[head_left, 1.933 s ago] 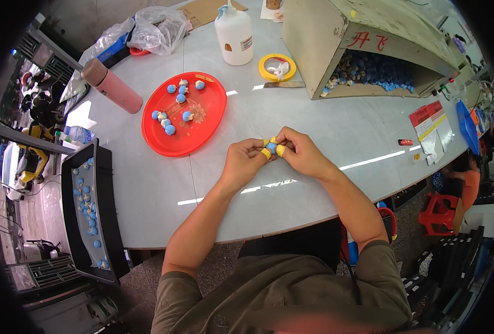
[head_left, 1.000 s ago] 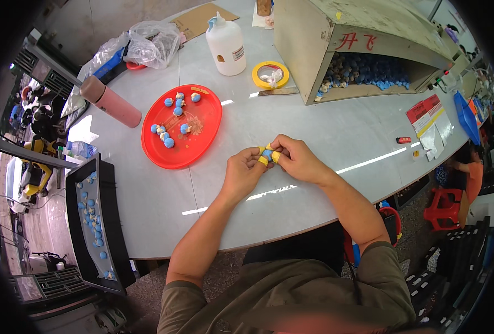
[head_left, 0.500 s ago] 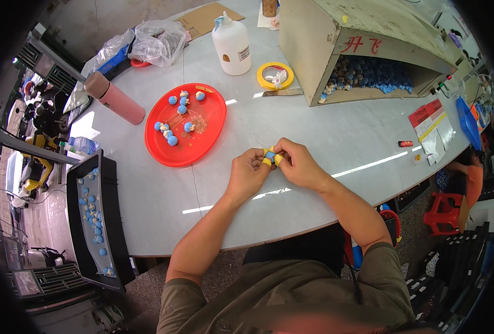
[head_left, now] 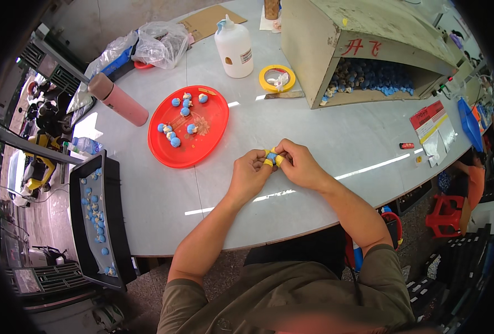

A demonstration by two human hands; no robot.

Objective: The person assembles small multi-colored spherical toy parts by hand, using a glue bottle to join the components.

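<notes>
Between my fingertips, just over the table, is a small blue piece (head_left: 271,158), like the blue-and-cream figures nearby. My left hand (head_left: 250,172) pinches it from one side and my right hand (head_left: 300,165) from the other. Yellow coverings wrap the thumbs and forefingers of both hands. The fingers hide most of the piece. To the left of my hands lies a round red tray (head_left: 202,146) holding several small blue-and-cream figures (head_left: 185,111). More such pieces (head_left: 364,75) are heaped inside a beige metal box (head_left: 325,61) at the back right.
A black bin (head_left: 126,245) with several blue figures stands at the table's left edge. Around the back are a pink flask (head_left: 122,103), a white bottle (head_left: 235,53), yellow tape (head_left: 262,78) and a flat blade (head_left: 285,95). A red lighter (head_left: 406,146) lies right. Another person (head_left: 474,178) sits far right.
The whole view has shifted slightly, so the table things appear a little to the right. Both hands keep their pinch on the small blue piece, with barely any finger movement.
</notes>
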